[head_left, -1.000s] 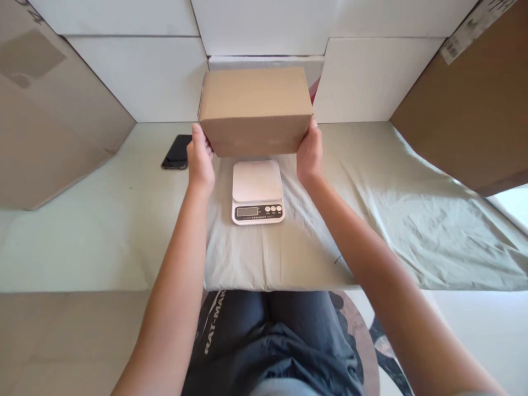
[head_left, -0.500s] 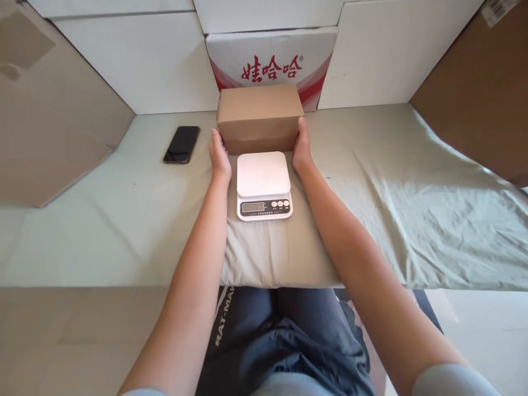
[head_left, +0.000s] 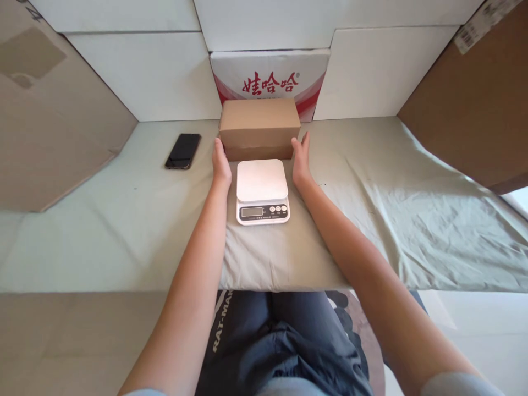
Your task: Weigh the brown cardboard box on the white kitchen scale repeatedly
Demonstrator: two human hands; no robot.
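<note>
A brown cardboard box (head_left: 259, 143) rests on the cloth, just behind a white digital kitchen scale (head_left: 262, 181) whose display looks blank. My left hand (head_left: 221, 162) is stretched out flat along the box's left front edge, its fingers partly hidden beside the box. On the other side, my right hand (head_left: 302, 161) has thumb and fingers spread apart, close to the box's right front corner without gripping it. The scale lies between my two wrists, its platform bare.
A black smartphone (head_left: 183, 151) lies to the left on the green cloth (head_left: 107, 242). White boxes (head_left: 140, 77) and a red-and-white printed carton (head_left: 270, 74) form a wall behind. Large brown cartons stand at the left (head_left: 61, 126) and right (head_left: 474, 104).
My right hand has come away from the box's side, its thumb and fingers now apart. My left hand stays beside the box. The view has tilted slightly upward.
</note>
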